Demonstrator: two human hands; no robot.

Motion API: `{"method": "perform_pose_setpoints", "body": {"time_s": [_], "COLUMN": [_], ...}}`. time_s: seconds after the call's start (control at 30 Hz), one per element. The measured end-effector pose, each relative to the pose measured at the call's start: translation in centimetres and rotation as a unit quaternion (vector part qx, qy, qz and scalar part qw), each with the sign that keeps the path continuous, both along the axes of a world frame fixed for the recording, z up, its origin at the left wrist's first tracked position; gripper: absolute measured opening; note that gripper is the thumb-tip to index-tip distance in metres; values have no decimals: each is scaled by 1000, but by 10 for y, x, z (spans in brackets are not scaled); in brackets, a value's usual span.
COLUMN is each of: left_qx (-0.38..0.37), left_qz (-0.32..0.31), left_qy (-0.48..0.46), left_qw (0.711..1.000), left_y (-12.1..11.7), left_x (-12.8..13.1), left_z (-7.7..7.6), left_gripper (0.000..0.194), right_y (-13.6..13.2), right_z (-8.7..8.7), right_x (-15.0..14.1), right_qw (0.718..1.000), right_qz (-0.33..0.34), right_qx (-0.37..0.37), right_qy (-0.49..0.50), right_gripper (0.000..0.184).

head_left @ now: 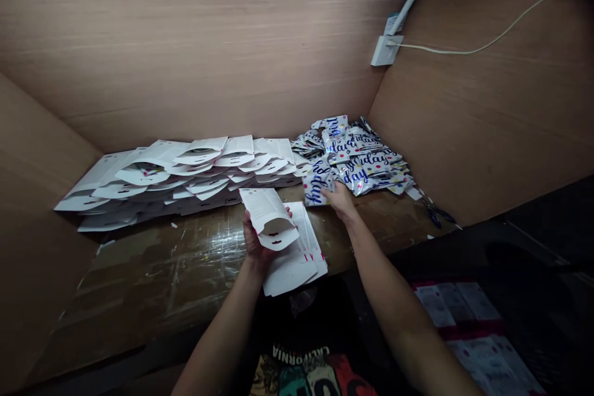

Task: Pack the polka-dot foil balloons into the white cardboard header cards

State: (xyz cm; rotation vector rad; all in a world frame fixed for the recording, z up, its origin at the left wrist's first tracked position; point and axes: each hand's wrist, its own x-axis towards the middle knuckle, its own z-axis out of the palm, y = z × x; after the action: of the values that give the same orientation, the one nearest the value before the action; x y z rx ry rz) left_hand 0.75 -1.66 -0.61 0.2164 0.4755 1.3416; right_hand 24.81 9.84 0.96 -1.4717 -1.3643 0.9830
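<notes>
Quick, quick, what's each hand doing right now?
Left hand: closed on a white pouch, whose mouth gapes open.
Right hand: closed on the edge of a shiny dotted packet.

Both arms are out in front, bare as far up as I can see, and the right one stretches farther. The left forearm (227,328) slants forward and inward to the left hand (257,245), which is turned palm up and cupped in a holding grip, thumb (247,219) up one side, fingers (289,212) just showing on the other. The right forearm (383,288) angles in toward the middle, its wrist (349,218) nearly in line. The right hand (341,200) is palm down, thumb and fingers drawn together in a pinch. The hands are near each other, not touching.
</notes>
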Motion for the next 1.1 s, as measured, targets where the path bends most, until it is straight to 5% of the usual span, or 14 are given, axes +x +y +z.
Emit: {"method": "perform_pose_setpoints", "body": {"time_s": [0.13,0.23,0.3,0.53,0.73,0.9,1.0,1.1], "left_qx": [-6,-11,-18,-42,-40,-41,-16,34], "left_qz": [5,2,-5,-7,52,17,-18,-41], "left_qy": [-14,-13,-6,26,7,-8,-3,53], "left_qw": [1000,1000,1000,999,998,999,1000,997], "left_y": [0,1,0,-13,-20,-27,-36,-43], "left_x": [2,9,16,43,40,49,60,54], "left_z": [3,10,15,31,39,46,45,38], "left_gripper": [90,91,92,92,84,89,88,86], "right_y": [-86,-141,-157,-148,-181,-200,-196,-178], "right_z": [10,20,24,19,10,19,26,30], "right_x": [4,-2,-11,-39,-48,-57,-60,-63], "right_qw": [988,920,868,823,866,871,866,853], "right_qz": [46,242,300,265,122,187,231,239], "right_qx": [148,289,348,395,390,363,321,309], "right_qy": [-8,-106,-187,-311,-289,-274,-306,-346], "right_gripper": [32,30,37,46,52,53,70,50]}}
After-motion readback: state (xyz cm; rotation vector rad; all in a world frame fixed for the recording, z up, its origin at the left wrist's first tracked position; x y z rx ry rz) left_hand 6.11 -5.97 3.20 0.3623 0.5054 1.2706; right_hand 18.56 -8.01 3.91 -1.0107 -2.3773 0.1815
